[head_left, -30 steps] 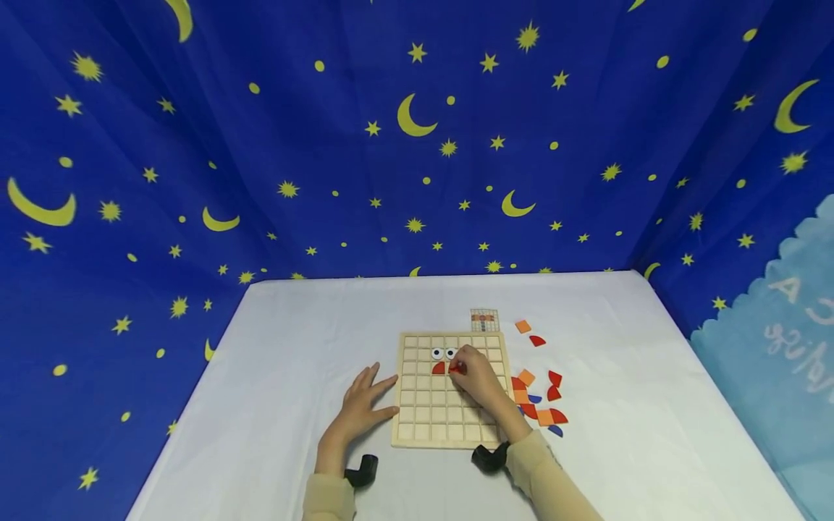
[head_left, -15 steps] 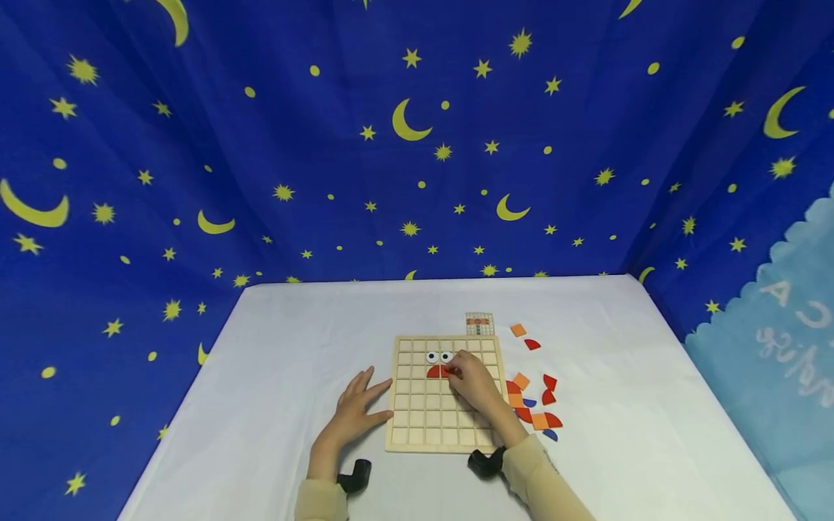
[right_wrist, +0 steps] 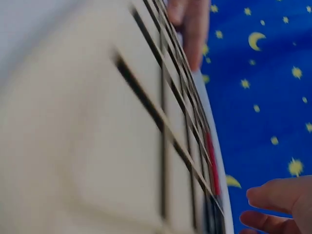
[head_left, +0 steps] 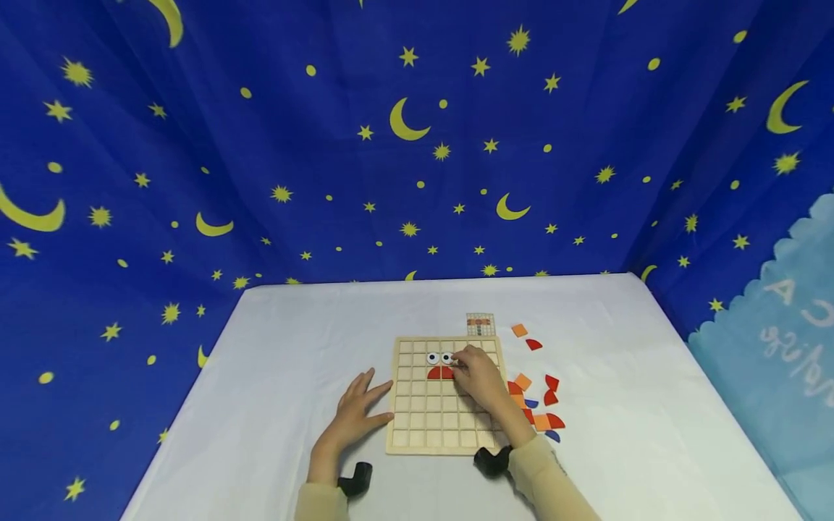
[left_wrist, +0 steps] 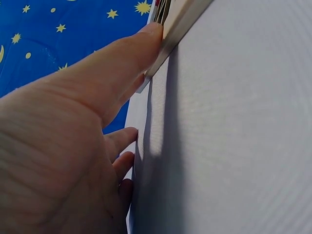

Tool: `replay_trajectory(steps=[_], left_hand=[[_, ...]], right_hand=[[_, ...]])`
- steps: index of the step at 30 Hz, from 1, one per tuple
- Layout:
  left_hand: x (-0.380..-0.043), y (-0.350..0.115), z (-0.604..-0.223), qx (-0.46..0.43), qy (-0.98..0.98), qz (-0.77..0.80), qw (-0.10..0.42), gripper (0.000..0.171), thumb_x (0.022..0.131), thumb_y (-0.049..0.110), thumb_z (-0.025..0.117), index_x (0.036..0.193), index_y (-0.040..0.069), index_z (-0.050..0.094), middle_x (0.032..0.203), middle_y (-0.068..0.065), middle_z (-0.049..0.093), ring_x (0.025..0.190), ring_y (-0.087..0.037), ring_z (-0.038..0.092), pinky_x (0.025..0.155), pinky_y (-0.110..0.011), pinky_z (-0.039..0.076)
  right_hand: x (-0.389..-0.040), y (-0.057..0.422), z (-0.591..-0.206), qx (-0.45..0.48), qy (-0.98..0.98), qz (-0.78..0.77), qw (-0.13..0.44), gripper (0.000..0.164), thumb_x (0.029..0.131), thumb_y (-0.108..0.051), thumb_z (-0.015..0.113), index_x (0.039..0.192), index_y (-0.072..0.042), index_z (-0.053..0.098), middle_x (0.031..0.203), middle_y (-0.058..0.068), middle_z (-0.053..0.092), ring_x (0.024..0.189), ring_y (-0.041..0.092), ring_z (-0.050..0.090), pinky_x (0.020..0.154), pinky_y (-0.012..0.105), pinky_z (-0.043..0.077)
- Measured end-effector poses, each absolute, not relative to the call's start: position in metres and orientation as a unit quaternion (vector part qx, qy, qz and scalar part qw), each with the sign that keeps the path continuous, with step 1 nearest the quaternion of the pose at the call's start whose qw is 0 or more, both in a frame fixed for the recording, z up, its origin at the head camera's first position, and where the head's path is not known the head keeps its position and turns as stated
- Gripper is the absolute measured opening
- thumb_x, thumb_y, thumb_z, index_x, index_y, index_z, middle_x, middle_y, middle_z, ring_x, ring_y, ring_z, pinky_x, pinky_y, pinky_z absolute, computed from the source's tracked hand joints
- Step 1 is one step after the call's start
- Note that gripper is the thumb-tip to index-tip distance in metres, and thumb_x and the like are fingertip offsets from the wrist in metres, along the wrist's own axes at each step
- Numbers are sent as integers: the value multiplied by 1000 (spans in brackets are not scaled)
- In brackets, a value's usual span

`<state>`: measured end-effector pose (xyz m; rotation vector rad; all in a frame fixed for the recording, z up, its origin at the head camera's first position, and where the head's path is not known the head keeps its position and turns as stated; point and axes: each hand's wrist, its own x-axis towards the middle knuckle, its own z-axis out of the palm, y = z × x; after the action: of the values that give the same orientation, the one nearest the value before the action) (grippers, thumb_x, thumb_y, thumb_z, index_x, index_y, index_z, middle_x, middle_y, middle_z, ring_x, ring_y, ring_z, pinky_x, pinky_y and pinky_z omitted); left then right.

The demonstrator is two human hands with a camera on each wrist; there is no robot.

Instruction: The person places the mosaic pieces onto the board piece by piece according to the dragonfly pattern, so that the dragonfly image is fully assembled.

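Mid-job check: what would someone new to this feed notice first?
Probably the blue curtain with yellow moons and stars, filling much of the head view behind the table. Then two white eyes just beyond two red pieces on the board, rather like a face, with the right grip at their right. Last, loose pieces in red, orange and blue, right of the board.

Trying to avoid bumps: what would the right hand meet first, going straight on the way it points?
The right hand would probably meet the nearer eye disc on the wooden grid board; its height is unclear, so it might pass above.
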<state>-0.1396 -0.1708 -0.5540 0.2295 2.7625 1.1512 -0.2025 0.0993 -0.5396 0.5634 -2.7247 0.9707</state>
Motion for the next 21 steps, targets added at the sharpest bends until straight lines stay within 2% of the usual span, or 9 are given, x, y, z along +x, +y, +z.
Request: replay_trajectory(steps=[7, 14, 21], left_hand=[[-138, -167, -555, 113, 906, 407, 24, 61, 82, 49, 67, 136, 23, 54, 155, -23, 25, 144, -46, 12, 108, -72, 9], [-144, -165, -555, 75, 916, 388, 65, 62, 79, 35, 74, 135, 16, 54, 156, -21, 23, 145, -44, 12, 113, -68, 8], [-141, -169, -556, 71, 921, 377, 71, 61, 80, 35, 73, 135, 16, 54, 157, -19, 23, 146, -43, 11, 113, -67, 9]], right_hand=[[-217, 146, -525, 112, -936, 315, 110, 24, 86, -8, 65, 109, 1, 67, 100, 15, 67, 92, 31, 62, 76, 45, 53], [-227, 193, -528, 55, -937, 326, 118, 28, 87, -3, 63, 114, 6, 64, 106, 24, 64, 96, 38, 60, 81, 51, 51], [-225, 205, -535, 5, -945, 319, 74, 36, 85, 1, 57, 120, 7, 60, 120, 28, 58, 113, 45, 54, 96, 56, 45]])
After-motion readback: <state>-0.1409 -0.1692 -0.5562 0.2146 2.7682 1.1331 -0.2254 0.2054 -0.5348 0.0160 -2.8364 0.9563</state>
